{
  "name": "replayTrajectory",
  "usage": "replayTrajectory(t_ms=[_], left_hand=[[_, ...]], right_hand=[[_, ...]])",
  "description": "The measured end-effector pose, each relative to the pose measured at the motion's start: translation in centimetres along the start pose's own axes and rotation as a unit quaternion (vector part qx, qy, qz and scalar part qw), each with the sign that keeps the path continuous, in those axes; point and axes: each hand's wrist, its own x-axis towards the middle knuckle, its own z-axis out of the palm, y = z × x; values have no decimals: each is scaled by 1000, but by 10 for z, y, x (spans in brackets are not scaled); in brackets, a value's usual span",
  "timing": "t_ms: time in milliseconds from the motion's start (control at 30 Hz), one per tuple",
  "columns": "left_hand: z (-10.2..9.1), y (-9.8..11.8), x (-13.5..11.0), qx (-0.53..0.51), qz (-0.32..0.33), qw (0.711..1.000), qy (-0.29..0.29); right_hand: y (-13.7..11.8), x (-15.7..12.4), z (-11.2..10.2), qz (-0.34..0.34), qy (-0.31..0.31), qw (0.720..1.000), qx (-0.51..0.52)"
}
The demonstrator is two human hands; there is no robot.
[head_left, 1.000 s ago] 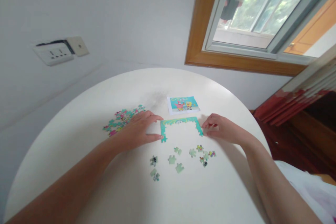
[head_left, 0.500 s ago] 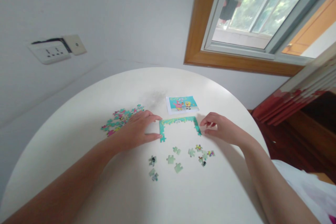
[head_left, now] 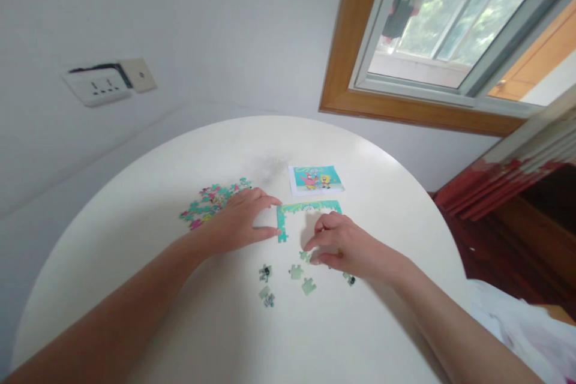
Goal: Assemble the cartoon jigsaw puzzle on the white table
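My left hand (head_left: 243, 219) rests beside the joined puzzle border (head_left: 281, 216), thumb and index finger apart, their tips at its left edge. The border is teal, with a top row and a left side showing; my right hand covers its right side. My right hand (head_left: 344, 246) is over the middle of the table, thumb and index finger a little apart around a pale green puzzle piece (head_left: 305, 257) that lies flat. Nearer me are two more pale pieces, one puzzle piece (head_left: 296, 272) and another puzzle piece (head_left: 308, 286). Pieces under my right hand are partly hidden.
A heap of loose puzzle pieces (head_left: 202, 207) lies left, partly behind my left hand. The cartoon picture card (head_left: 317, 180) is beyond the border. Dark-marked pieces (head_left: 265, 273) lie nearer me. The round white table (head_left: 216, 324) stands against the wall.
My right hand has left the border's right side and moved left and nearer me, over the loose pieces. My left hand stays at the border. The view has shifted slightly.
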Motion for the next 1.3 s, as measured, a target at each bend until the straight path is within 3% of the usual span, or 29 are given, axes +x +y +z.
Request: replayTrajectory(t_ms=[667, 933, 1300], left_hand=[[4, -2, 0, 16, 17, 999, 27], [4, -2, 0, 17, 18, 999, 28], [4, -1, 0, 18, 15, 999, 22]], right_hand=[[-26, 26, 41, 66, 116, 991, -24], [-27, 23, 39, 109, 109, 987, -39], [-25, 25, 40, 87, 108, 990, -9]])
